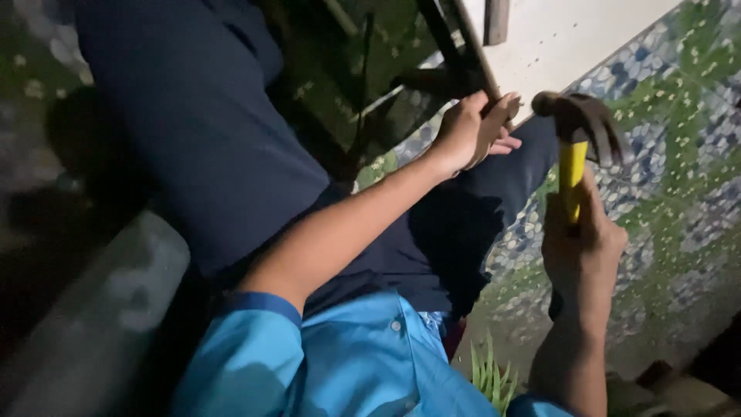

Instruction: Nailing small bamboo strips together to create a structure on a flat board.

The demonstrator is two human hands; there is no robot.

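My right hand [580, 247] grips the yellow handle of a claw hammer [579, 131], whose dark steel head is raised near the edge of a white board [563, 38]. My left hand [469, 131] is closed around a thin dark bar or board edge at the white board's lower left corner, fingers curled over it. The hammer head hangs just right of my left hand, a short gap between them. I sit in dark blue trousers [216, 147] and a light blue shirt [363, 363].
The floor [679, 154] is patterned in green, blue and white pebbles. A dark metal frame [432, 69] stands under the board. A grey curved object [100, 309] lies at lower left. Green leaves [494, 378] show at the bottom.
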